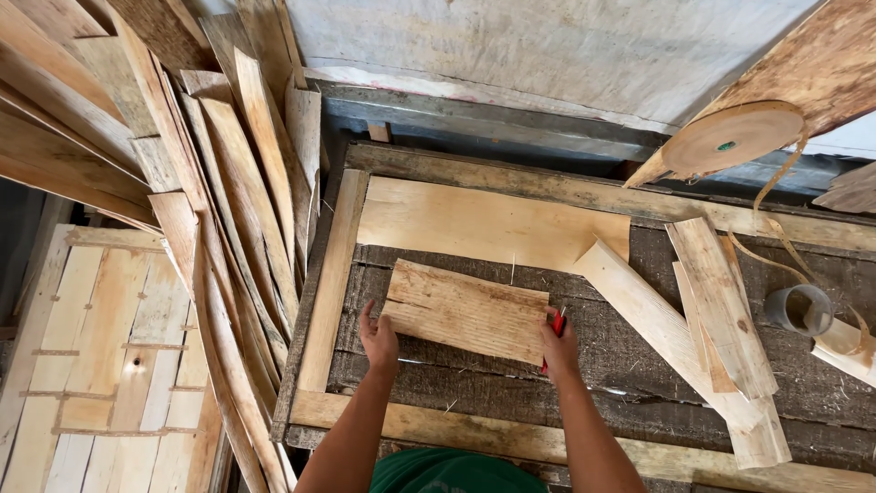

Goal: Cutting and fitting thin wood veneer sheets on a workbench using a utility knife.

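Centrally, a veneer sheet point(465, 312) lies flat on the dark table point(639, 356), with the left hand point(379, 340) pressing open fingers on its left edge and the right hand point(558, 345) at its right edge, fingers closed around a red cutter point(556, 325). The sheet shows a crack at its left end, so hard pressing or a twist could likely split it further; the blade sits close to the fingers and might slip. Right of centre, loose strips point(721, 310) crowd the table. A tape roll point(730, 139) hangs upper right, its tail trailing to a grey cup point(799, 309). Bent veneer point(237, 201) stacks fill the left.
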